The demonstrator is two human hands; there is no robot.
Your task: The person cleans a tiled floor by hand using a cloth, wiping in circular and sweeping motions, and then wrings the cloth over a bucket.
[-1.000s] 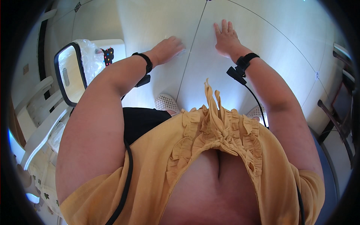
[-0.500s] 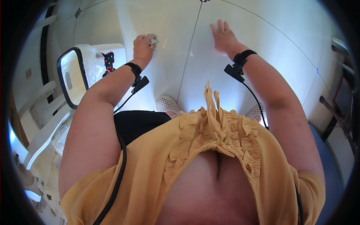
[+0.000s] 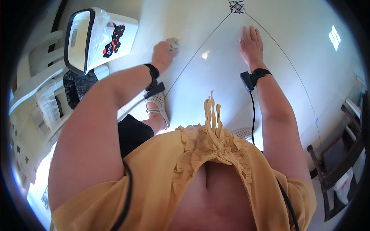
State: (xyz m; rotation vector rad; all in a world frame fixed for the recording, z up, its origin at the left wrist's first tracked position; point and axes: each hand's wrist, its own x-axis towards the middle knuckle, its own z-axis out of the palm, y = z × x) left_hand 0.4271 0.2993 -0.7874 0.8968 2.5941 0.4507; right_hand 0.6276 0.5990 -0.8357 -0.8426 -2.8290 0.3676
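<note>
My left hand [image 3: 163, 54] is closed on a crumpled grey wad [image 3: 173, 43], which looks like a rag or tissue, low over or against the glossy pale tile floor [image 3: 208, 81]. Whether the wad touches the floor is hard to tell. To the right, my right hand [image 3: 252, 48] lies flat with its fingers stretched out and nothing in it. Each wrist wears a black strap with a small black box and a cable. My left hand is nearest to a white bin [image 3: 129, 36] bearing a dark spotted animal figure.
The bin has a black rim and a clear plastic liner. Below it sits a black plastic bag [image 3: 78, 86], beside white slatted furniture [image 3: 38, 82]. Dark wooden furniture [image 3: 341, 165] stands at the right. My perforated clog [image 3: 163, 111] is on the floor.
The view has shifted and turned, so the bin now shows higher and more fully. My left hand still grips the grey wad. My right hand stays spread, now with its fingers closer together.
</note>
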